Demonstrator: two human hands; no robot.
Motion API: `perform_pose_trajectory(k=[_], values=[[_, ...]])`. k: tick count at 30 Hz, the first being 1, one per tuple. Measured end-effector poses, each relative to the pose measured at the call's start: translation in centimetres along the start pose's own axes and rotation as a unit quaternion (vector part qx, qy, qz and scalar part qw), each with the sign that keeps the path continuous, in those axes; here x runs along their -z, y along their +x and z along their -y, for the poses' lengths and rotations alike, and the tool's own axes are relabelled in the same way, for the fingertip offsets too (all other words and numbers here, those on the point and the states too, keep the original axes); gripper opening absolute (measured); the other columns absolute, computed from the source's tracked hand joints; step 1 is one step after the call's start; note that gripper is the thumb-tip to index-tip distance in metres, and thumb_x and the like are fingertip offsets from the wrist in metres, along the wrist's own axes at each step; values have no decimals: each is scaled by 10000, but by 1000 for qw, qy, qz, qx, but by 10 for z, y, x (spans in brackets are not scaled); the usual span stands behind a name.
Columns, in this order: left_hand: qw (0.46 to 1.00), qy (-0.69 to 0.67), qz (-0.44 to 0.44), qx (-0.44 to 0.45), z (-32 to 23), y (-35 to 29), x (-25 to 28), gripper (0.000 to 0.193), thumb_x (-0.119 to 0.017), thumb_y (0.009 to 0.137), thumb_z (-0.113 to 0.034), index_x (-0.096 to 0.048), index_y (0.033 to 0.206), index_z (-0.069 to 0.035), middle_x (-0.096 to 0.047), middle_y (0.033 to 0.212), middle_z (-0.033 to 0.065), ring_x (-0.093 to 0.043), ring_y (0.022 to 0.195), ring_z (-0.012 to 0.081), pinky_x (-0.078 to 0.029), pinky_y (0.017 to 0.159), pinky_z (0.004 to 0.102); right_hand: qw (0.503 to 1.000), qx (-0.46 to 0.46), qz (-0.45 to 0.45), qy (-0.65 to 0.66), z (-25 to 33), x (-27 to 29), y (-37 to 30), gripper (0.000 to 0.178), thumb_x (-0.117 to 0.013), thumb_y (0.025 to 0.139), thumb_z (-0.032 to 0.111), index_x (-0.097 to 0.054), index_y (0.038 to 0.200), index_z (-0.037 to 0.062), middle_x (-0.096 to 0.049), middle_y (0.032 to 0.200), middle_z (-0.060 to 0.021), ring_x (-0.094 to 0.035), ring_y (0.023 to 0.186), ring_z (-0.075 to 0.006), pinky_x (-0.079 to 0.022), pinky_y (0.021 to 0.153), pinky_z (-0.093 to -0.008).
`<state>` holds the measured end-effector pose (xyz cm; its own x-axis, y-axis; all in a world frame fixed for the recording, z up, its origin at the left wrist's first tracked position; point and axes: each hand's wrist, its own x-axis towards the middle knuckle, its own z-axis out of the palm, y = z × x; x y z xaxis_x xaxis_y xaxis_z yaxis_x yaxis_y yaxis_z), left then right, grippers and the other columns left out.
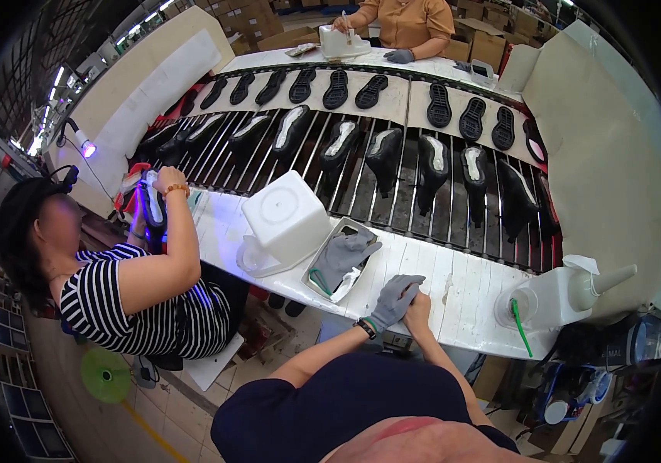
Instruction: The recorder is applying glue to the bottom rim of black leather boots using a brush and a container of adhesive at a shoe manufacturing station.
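Observation:
My left hand (393, 304), in a grey glove with a dark band at the wrist, meets my bare right hand (418, 310) over the near edge of the white table (442, 316). Fingers on both hands are curled and pressed together; whatever lies between them is hidden. Just left of them, a box (329, 287) holds several grey gloves (343, 256), with a green cord and a white scrap. Beyond the table, black shoe uppers (433, 171) with white undersides rest on a conveyor of metal rods (407, 202). Black soles (336, 89) line a strip behind them.
A white plastic container (288, 216) stands left of the box. On the right are a white jug (558, 297) and a clear cup (517, 305) with a green-handled brush (521, 330). A striped-shirted co-worker (145, 297) handles a shoe at left; another person (404, 27) works across the conveyor.

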<state>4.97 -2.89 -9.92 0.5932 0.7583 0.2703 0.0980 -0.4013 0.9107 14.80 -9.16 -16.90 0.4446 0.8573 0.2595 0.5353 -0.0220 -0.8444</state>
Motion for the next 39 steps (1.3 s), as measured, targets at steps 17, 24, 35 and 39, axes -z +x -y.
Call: perform_pose_trajectory(k=[17, 24, 35, 39], values=[[979, -183, -81, 26, 21, -5, -15, 480, -384, 1078, -325, -493, 1391, 22, -661, 1132, 146, -639, 1017, 217, -493, 911, 333, 854, 443, 94, 256, 307, 159, 121, 225, -777, 690, -2, -591, 762, 102, -419, 560, 26, -398, 431, -117, -295, 399, -261], [991, -101, -81, 13, 17, -4, -12, 413, -439, 1052, -264, -544, 1338, 14, -680, 1100, 144, -637, 971, 232, -500, 895, 339, 768, 627, 73, 113, 388, 181, 109, 386, -732, 784, 111, -735, 1149, 235, -610, 763, 57, -479, 537, -78, -369, 469, -223], [989, -115, -83, 44, 13, -7, -18, 373, -456, 1047, -232, -565, 1318, 0, -690, 1092, 150, -652, 1001, 247, -494, 911, 348, 713, 694, -96, 20, 349, 185, 119, 136, -697, 845, 107, -695, 972, 158, -581, 771, -28, -494, 579, -167, -385, 494, -277], [992, -98, -79, 28, 14, -8, -12, 420, -428, 1057, -267, -541, 1356, 7, -684, 1114, 149, -653, 1039, 225, -490, 932, 330, 896, 380, -213, -86, 327, 168, 143, 51, -620, 935, 49, -640, 982, 49, -618, 741, -108, -557, 594, -233, -462, 582, -323]])
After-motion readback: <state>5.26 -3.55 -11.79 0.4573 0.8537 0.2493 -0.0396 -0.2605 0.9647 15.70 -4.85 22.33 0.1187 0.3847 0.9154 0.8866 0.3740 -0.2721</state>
